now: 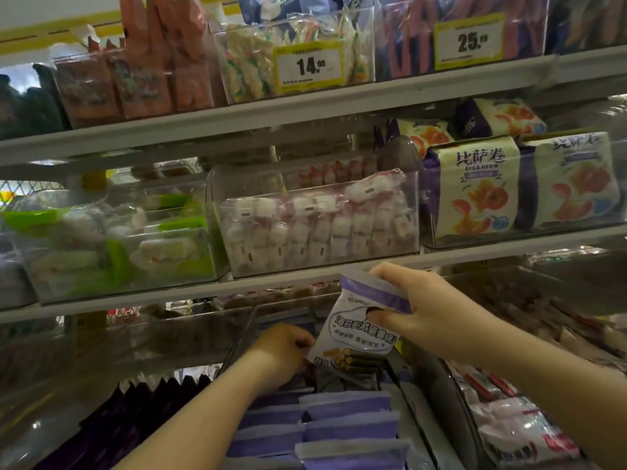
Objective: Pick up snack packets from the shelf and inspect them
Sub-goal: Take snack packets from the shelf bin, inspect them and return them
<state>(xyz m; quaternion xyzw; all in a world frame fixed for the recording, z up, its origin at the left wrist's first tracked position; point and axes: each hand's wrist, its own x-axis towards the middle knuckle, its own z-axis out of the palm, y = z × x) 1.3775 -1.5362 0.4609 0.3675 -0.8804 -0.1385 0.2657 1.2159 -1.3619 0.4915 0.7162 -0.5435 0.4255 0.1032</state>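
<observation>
A white and purple snack packet (359, 330) with dark printed characters hangs in front of the lower shelf. My right hand (427, 307) grips its top right corner, thumb on the front and fingers behind. My left hand (281, 351) pinches the packet's lower left corner with curled fingers. Directly below, a clear bin (417, 412) holds rows of several matching purple-topped packets (346, 425) standing upright.
Shelves of clear bins rise ahead: marshmallow-like packets (315, 228) in the middle, green packets (112, 245) at left, white and purple pizza-roll bags (475, 188) at right. Yellow price tags (308, 66) hang on the top shelf. Dark purple packets (135, 412) sit lower left, pink-white ones (509, 422) lower right.
</observation>
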